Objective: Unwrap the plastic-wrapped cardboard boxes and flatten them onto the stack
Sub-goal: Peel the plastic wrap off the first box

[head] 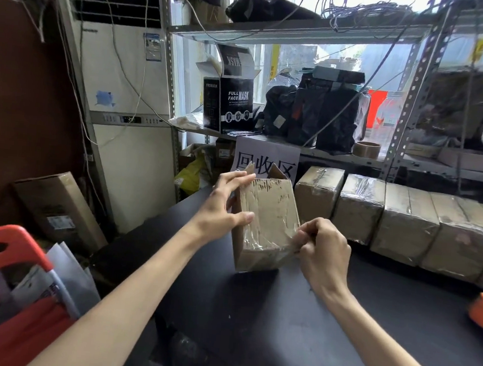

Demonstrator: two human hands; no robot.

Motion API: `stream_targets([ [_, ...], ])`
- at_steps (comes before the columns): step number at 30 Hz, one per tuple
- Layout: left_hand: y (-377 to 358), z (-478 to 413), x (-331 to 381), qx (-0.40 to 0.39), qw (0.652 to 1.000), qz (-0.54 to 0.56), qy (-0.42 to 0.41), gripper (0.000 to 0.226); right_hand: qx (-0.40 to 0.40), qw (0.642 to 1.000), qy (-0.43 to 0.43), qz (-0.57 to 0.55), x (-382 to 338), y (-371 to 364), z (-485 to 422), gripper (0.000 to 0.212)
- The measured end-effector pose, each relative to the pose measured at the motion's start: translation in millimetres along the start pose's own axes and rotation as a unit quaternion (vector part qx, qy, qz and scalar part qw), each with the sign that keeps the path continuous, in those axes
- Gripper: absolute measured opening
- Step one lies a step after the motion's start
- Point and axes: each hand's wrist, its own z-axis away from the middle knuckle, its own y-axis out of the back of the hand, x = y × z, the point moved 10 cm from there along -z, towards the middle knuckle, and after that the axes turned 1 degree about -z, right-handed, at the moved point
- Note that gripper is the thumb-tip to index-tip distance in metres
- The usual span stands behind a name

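Observation:
A small cardboard box [266,222] wrapped in clear plastic film stands on the black table [282,316], its top flaps partly up. My left hand [224,207] holds the box's left side, fingers spread over the top edge and thumb on the front face. My right hand [323,250] pinches the plastic film at the box's lower right corner. A row of several plastic-wrapped cardboard boxes [405,221] lies along the table's far right side.
A metal shelf [295,149] behind the table carries a black mask box [229,104], dark bags and a tape roll [366,149]. A paper sign [265,161] hangs from it. A red crate [9,294] and a long carton [59,209] are at the left.

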Motion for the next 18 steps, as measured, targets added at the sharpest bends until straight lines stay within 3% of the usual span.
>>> stream_targets([
  [4, 11, 2, -13, 0.013, 1.0, 0.007, 0.013, 0.072, -0.044, 0.998, 0.04, -0.033, -12, -1, -6, 0.022],
  [7, 13, -1, -15, 0.01, 0.999, 0.028, 0.021, 0.067, -0.082, 0.987, 0.126, -0.058, -34, 0, -6, 0.046],
  [11, 10, -2, -15, 0.008, 0.999, 0.02, 0.025, 0.063, -0.095, 0.965, 0.245, -0.006, -51, -12, 1, 0.022],
  [15, 11, -2, -16, 0.009, 1.0, 0.021, 0.019, 0.062, -0.091, 0.972, 0.218, -0.016, -46, -12, -5, 0.019],
  [18, 6, -1, -13, 0.006, 0.999, 0.031, 0.008, 0.06, -0.091, 0.976, 0.194, 0.041, -43, -20, -10, 0.015],
])
